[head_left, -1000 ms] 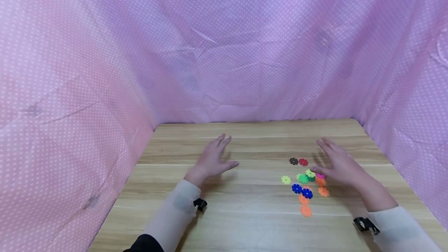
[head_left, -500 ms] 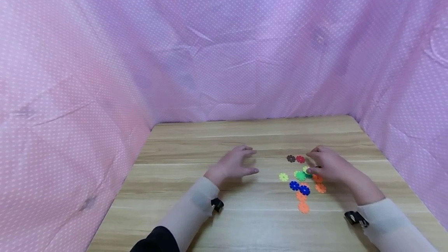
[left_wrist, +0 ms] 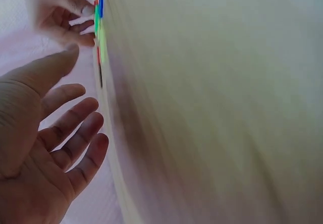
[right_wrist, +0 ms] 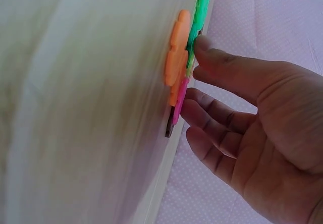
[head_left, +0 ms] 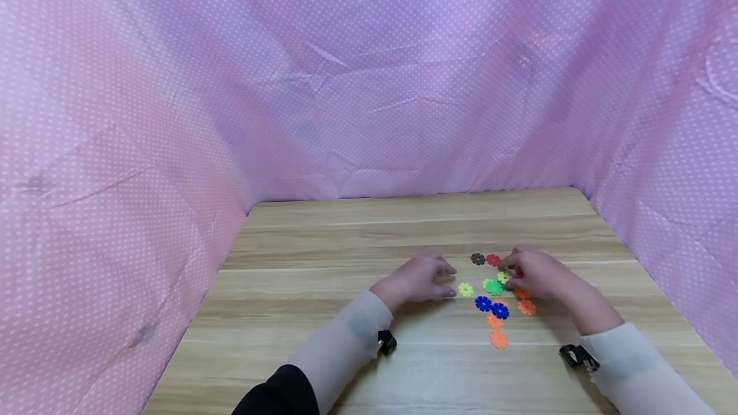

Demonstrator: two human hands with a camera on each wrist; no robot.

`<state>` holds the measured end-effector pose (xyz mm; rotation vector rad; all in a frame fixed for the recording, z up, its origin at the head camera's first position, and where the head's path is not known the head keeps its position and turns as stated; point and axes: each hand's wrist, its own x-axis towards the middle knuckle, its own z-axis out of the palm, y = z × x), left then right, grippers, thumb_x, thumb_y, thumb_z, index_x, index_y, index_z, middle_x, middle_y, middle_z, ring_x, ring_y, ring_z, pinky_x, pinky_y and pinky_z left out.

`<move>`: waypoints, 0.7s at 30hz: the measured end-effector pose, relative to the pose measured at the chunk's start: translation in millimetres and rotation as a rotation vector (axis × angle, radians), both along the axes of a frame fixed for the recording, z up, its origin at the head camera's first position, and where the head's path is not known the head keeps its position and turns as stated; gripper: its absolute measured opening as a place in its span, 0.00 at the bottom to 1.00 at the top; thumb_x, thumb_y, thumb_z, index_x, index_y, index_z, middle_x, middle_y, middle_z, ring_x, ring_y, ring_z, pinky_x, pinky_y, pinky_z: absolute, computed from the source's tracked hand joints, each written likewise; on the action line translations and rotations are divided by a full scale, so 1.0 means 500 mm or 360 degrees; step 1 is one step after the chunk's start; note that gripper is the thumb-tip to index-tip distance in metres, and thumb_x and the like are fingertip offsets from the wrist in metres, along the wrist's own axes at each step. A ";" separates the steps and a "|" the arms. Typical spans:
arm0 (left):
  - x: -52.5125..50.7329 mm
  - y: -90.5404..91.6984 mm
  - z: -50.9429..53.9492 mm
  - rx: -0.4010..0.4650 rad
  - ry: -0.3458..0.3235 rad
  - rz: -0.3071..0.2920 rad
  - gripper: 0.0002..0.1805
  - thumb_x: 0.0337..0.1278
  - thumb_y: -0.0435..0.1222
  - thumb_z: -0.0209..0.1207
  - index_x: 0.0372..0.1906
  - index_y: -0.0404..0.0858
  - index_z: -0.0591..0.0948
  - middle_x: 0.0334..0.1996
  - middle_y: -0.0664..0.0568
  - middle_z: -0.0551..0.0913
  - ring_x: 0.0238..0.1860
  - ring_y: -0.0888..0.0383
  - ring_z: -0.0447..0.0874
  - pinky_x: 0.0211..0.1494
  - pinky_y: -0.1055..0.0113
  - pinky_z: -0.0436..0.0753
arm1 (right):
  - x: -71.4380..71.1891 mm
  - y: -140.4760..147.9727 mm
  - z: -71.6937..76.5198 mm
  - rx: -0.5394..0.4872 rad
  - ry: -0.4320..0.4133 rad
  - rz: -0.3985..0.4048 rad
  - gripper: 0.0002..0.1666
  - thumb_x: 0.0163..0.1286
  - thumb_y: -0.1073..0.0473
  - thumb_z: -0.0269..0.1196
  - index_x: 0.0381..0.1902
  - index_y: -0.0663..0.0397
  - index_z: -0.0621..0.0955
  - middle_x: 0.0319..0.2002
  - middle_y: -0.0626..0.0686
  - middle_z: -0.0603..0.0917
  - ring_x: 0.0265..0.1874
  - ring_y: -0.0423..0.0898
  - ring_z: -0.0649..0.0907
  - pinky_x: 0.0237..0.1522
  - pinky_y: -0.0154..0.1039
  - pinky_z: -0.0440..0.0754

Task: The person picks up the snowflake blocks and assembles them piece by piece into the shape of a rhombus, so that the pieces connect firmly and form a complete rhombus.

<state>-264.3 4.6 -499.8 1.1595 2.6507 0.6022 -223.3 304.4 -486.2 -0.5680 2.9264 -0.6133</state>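
Several thin flower-shaped plastic discs lie on the table, right of the middle in the head view. My right hand (head_left: 542, 273) is low over their far right side, thumb and fingertips bent around a yellow-green disc (head_left: 503, 277). In the right wrist view its thumb is by a green disc (right_wrist: 198, 22) and its fingers are beside a pink disc (right_wrist: 180, 100); a gap shows between thumb and fingers. My left hand (head_left: 415, 280), fingers loosely bent and holding nothing, hovers just left of a lone yellow-green disc (head_left: 466, 289).
A brown disc (head_left: 478, 259) and a red disc (head_left: 493, 260) lie at the far side of the group. Blue discs (head_left: 483, 303) and orange discs (head_left: 498, 339) lie nearer. A pink dotted cloth (head_left: 369, 114) surrounds the wooden table (head_left: 323, 235) at the back and sides.
My left hand has moved right, towards the discs. The right hand has come slightly left and nearer, its fingers bending more over the discs. The discs lie much as before.
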 end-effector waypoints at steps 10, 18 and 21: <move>0.000 0.045 -0.009 -0.0103 0.0069 -0.0077 0.21 0.61 0.49 0.73 0.58 0.52 0.88 0.49 0.66 0.82 0.44 0.70 0.77 0.48 0.78 0.77 | 0.001 -0.005 0.004 0.0007 0.0003 0.0021 0.17 0.62 0.63 0.78 0.49 0.57 0.90 0.39 0.47 0.82 0.32 0.42 0.77 0.39 0.45 0.82; 0.005 0.065 -0.004 -0.0202 0.0121 -0.0050 0.18 0.63 0.47 0.73 0.56 0.53 0.90 0.44 0.64 0.80 0.38 0.70 0.74 0.41 0.79 0.74 | -0.002 -0.007 0.001 0.0047 0.0016 0.0021 0.14 0.63 0.61 0.78 0.46 0.56 0.90 0.38 0.46 0.83 0.36 0.43 0.81 0.42 0.49 0.85; 0.009 0.070 -0.003 -0.0237 0.0126 -0.0043 0.16 0.63 0.47 0.73 0.54 0.53 0.90 0.42 0.64 0.79 0.38 0.71 0.74 0.41 0.80 0.74 | -0.003 -0.008 -0.001 0.0043 0.0014 0.0032 0.13 0.63 0.61 0.78 0.45 0.55 0.90 0.37 0.45 0.84 0.34 0.41 0.79 0.40 0.46 0.84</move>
